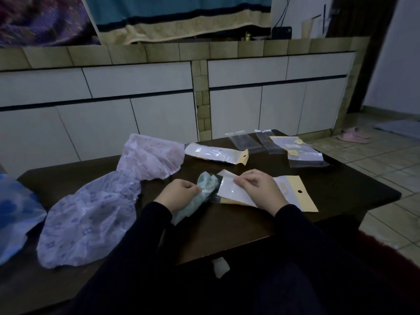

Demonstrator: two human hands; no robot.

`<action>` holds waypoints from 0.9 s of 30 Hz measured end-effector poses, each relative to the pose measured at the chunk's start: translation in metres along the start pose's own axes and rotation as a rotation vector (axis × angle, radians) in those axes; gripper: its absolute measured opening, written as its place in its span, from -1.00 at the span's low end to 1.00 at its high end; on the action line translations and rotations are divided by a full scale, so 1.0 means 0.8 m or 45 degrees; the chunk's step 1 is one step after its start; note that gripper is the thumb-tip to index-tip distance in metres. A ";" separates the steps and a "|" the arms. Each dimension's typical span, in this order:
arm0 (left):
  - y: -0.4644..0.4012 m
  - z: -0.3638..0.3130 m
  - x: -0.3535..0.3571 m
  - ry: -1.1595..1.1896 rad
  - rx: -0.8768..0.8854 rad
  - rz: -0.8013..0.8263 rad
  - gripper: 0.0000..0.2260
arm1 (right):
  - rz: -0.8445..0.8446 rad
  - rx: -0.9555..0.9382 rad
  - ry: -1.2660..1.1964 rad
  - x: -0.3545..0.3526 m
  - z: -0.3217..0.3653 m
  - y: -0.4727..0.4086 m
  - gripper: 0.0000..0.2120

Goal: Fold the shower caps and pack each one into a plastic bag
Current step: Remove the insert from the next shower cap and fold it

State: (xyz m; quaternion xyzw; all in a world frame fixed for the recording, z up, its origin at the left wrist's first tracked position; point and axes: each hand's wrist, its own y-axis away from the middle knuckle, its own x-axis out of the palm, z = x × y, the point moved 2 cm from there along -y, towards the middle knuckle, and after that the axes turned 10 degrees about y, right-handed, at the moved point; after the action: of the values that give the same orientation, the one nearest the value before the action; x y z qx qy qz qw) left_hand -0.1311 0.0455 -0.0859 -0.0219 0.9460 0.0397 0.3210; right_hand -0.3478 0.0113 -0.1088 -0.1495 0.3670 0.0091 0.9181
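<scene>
Both hands busy: left hand [179,192] grips folded cap [197,196], pointing at bag [261,192].

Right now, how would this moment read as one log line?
step: bagging | left hand: grips folded green cap | right hand: pinches bag mouth | cap: not yet inside

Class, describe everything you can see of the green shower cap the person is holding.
The green cap is pale, thin, crinkly plastic, folded into a narrow bundle. It lies slanted over the near part of the dark table. The left hand grips its middle; its upper end meets the open mouth of the bag that the right hand pinches.
</scene>
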 end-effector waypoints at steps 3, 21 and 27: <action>0.001 -0.008 -0.004 -0.150 0.036 0.088 -0.79 | -0.025 -0.057 -0.061 -0.002 0.000 0.003 -0.75; 0.007 -0.006 -0.019 -0.088 0.093 0.194 -0.79 | 0.133 -0.031 0.119 -0.002 0.000 0.013 -0.73; -0.004 -0.005 0.009 -0.005 0.203 0.158 -0.81 | 0.215 -0.158 0.079 0.016 0.015 0.014 -0.76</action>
State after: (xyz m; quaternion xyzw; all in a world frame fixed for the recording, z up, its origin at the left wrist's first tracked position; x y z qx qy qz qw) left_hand -0.1394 0.0418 -0.0872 0.0623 0.9451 -0.0159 0.3204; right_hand -0.3319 0.0245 -0.1120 -0.1748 0.4053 0.1045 0.8912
